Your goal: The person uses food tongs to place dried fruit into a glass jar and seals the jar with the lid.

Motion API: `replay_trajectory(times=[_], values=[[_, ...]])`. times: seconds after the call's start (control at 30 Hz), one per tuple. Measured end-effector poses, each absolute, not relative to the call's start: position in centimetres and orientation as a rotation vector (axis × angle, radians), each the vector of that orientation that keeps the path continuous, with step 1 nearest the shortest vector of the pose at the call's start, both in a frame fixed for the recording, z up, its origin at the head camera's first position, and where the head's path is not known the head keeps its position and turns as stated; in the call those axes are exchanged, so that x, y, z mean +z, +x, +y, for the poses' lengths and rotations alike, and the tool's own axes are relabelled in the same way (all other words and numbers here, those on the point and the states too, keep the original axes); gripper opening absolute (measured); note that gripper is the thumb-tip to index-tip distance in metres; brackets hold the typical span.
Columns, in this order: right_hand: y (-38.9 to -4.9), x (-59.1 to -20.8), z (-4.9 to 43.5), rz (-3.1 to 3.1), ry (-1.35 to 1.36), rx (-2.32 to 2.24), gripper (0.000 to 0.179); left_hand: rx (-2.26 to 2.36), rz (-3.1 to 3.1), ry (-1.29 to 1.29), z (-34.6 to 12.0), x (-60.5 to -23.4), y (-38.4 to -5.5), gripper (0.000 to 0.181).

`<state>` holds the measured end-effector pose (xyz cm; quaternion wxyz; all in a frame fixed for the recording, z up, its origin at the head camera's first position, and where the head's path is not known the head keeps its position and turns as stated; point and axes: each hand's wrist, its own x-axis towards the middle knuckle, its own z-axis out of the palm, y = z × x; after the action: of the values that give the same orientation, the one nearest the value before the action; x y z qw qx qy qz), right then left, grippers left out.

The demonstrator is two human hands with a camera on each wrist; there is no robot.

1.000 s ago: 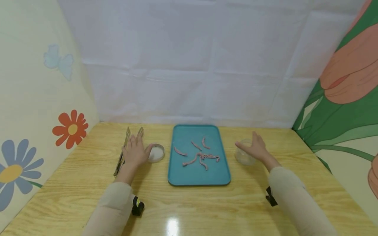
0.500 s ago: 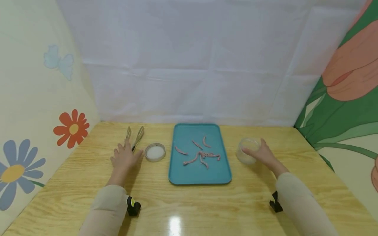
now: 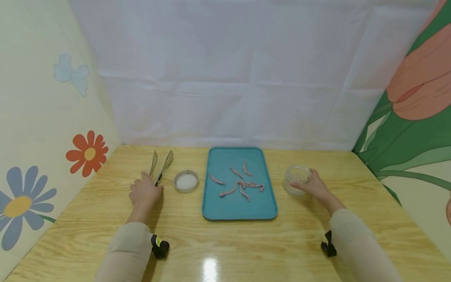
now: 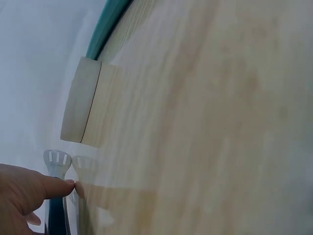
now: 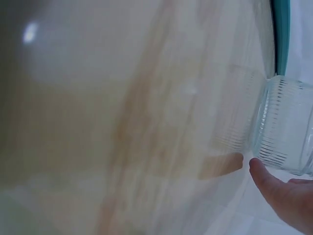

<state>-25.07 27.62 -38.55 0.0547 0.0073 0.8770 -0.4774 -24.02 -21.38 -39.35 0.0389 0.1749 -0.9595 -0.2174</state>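
Note:
My left hand (image 3: 145,192) grips the handle end of metal tongs (image 3: 164,166) lying on the left of the table. Their slotted heads spread apart, pointing away from me. In the left wrist view, the thumb lies across the dark handle of the tongs (image 4: 58,215). On the right, my right hand (image 3: 316,188) holds the side of a clear glass jar (image 3: 291,187), thumb in front and fingers behind. The jar stands upright on the table. In the right wrist view, the thumb tip shows right by the base of the ribbed jar (image 5: 281,127).
A blue tray (image 3: 239,211) lies between the hands, with several thin pink strips (image 3: 251,185) on it, some bunched together. Left of it sits a shallow round dish (image 3: 186,181), white inside. A white cloth backdrop (image 3: 225,78) rises behind the wooden table (image 3: 253,250).
The left hand has moved back from between the dish and the tongs onto the tongs' handle, and its fingers have curled in. The right hand has come down and closed round the jar's side.

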Motion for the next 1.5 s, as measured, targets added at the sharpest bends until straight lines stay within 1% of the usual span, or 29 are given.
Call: replay_trajectory(times=[0.13,0.2,0.27,0.37,0.47,0.67,0.93,1.0,1.23,1.33,1.5], values=[[-25.0,-38.3,27.4,2.680,0.052,-1.434,0.104,-0.679,-2.916,0.549,-21.4,-39.3,-23.9,0.070],[-25.0,-38.3,27.4,2.680,0.049,-1.450,0.104,-0.688,-2.905,0.553,-21.3,-39.3,-23.9,0.067],[-24.9,-38.4,27.3,2.690,0.024,-1.470,0.102,-0.702,-2.886,0.564,-21.3,-39.3,-23.8,0.060],[-24.9,-38.6,27.3,2.726,-0.050,-1.507,0.092,-0.714,-2.861,0.585,-21.3,-39.6,-23.9,0.049],[-25.0,-38.8,27.4,2.749,-0.090,-1.512,0.083,-0.722,-2.845,0.607,-21.3,-39.8,-23.9,0.044],[-25.2,-38.8,27.4,2.726,-0.055,-1.502,0.067,-0.724,-2.831,0.642,-21.3,-39.9,-23.8,0.045],[-25.2,-38.7,27.2,2.723,-0.079,-1.514,0.054,-0.733,-2.826,0.680,-21.3,-39.9,-23.5,0.048],[-25.3,-38.8,27.3,2.721,-0.082,-1.520,0.053,-0.738,-2.825,0.685,-21.4,-40.0,-23.4,0.051],[-25.1,-38.7,27.3,2.726,-0.050,-1.475,0.064,-0.722,-2.805,0.711,-21.6,-40.4,-23.3,0.062],[-25.0,-38.6,27.3,2.718,-0.067,-1.482,0.063,-0.710,-2.791,0.719,-21.8,-40.6,-23.4,0.062],[-25.2,-38.7,27.3,2.707,-0.072,-1.502,0.060,-0.698,-2.789,0.714,-21.9,-40.7,-23.5,0.057]])
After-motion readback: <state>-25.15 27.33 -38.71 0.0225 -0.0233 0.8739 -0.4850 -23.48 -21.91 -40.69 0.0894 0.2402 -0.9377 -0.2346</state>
